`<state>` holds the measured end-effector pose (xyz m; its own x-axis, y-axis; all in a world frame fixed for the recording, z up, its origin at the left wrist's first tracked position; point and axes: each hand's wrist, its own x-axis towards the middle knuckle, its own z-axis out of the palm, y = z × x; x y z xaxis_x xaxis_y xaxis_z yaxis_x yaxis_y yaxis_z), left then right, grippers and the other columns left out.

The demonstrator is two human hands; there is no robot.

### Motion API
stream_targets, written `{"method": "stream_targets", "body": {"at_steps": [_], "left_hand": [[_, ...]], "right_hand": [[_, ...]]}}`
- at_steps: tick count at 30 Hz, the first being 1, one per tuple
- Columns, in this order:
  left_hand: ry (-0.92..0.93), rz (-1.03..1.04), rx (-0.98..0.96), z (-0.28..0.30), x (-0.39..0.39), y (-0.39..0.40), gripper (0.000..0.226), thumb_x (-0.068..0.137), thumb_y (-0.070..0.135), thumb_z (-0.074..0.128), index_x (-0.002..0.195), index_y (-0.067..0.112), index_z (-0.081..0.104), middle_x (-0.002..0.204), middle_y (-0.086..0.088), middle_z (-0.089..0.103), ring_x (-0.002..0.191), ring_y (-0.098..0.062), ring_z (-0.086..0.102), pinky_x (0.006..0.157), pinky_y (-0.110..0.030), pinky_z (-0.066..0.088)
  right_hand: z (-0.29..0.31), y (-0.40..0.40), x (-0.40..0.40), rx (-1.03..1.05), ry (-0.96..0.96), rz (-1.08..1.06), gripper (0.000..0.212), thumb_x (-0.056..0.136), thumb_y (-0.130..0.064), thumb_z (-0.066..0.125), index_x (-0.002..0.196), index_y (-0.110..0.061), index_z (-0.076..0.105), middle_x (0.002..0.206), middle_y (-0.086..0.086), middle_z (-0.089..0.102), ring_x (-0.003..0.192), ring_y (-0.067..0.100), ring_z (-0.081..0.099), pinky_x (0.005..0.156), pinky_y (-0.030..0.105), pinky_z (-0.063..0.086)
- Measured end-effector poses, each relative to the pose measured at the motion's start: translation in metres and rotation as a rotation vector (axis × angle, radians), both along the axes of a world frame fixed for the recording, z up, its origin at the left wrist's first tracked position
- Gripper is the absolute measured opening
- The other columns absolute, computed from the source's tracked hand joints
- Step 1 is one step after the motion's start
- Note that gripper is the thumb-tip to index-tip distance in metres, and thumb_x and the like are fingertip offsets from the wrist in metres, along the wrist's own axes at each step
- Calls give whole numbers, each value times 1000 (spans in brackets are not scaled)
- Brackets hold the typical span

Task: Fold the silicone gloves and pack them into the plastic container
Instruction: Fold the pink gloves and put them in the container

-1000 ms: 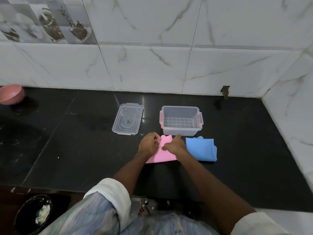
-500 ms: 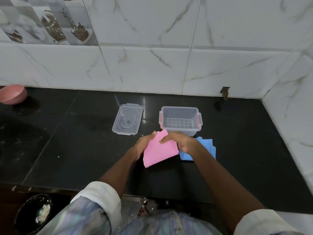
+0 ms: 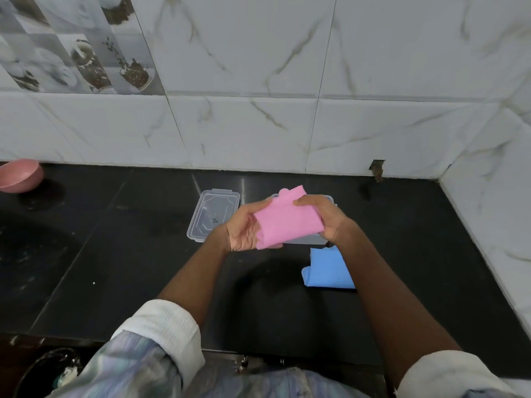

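Note:
A folded pink silicone glove (image 3: 287, 219) is held up in the air between both hands. My left hand (image 3: 244, 228) cups its left side from below, and my right hand (image 3: 324, 216) grips its right side with the thumb on top. The clear plastic container (image 3: 304, 239) stands on the black counter right behind the glove and is mostly hidden by it. A folded blue glove (image 3: 327, 268) lies on the counter below my right wrist, partly covered by my forearm.
The container's clear lid (image 3: 212, 214) lies flat just left of my hands. A pink bowl (image 3: 20, 176) sits at the far left by the wall. White tiled walls close the counter at the back and right. A dark bowl (image 3: 43, 372) sits below the counter's front edge.
Both hands have lifted the pink glove off the counter and raised it in front of the container. The blue glove has stayed where it lay.

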<state>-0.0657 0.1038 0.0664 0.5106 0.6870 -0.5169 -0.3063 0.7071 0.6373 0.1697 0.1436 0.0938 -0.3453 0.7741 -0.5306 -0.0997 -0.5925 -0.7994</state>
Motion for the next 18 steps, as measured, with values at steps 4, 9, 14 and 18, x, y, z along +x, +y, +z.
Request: {"method": "stream_targets", "body": {"at_steps": [4,9,14,18], "left_hand": [[-5,-213,-89,-4,-3,14,112,85,94,36,157,10,46,152,-33,51,138,-50,56,107,-55,55],[3,-290,-157,8,9,32,130,73,102,11,156,7,44,139,-36,61,110,-40,77,78,-38,66],[238,64,107,22,26,70,89,91,88,33,135,17,66,119,-9,77,103,-26,77,86,-44,66],[797,2,336,10,44,85,45,103,31,66,140,7,64,114,-3,73,98,-19,70,81,-33,65]], "right_hand": [[10,15,12,46,45,-115,51,74,-20,80,123,-10,73,109,16,78,105,31,69,90,47,56],[14,34,20,93,95,-195,63,74,-20,75,135,-9,66,135,24,68,114,35,65,100,52,51],[7,55,24,91,-66,-156,38,82,-14,74,120,-11,71,126,22,72,109,35,70,104,61,53],[-8,69,25,170,-366,-62,22,83,-9,70,104,-16,70,116,14,70,105,31,65,98,49,54]]}}
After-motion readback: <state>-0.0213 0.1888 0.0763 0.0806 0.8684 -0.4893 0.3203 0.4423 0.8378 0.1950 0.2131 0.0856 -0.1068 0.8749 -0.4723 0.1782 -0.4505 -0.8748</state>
